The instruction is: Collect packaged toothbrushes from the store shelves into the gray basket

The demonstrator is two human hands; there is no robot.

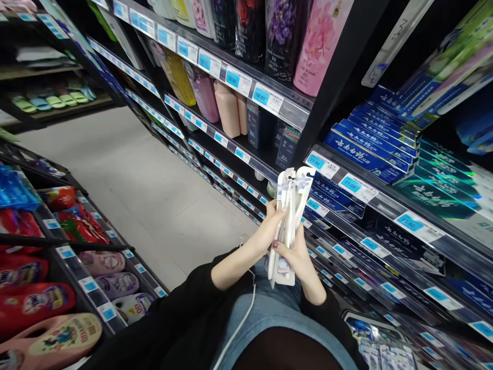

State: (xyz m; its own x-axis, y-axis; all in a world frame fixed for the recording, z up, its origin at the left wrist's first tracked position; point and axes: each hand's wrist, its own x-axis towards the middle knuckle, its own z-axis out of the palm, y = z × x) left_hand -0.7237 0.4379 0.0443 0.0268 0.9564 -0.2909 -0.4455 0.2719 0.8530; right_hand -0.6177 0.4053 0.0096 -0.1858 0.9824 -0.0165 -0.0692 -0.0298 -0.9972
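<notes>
I hold a bunch of white toothbrush packs (289, 205) upright in front of me, in a shop aisle. My right hand (298, 259) is wrapped round the lower part of the packs from the right, thumb across the front. My left hand (271, 226) grips them from the left, fingers closed on their edge. Both sleeves are black. The packs stand just in front of the shelf with blue toothpaste boxes (365, 154).
Black shelving on the right carries shampoo bottles (227, 105), blue price tags (265, 97) and toothpaste. A low rack on the left holds slippers (57, 339) and red packs. The grey floor (127, 174) runs between them. A white cable (242, 318) hangs over my jeans.
</notes>
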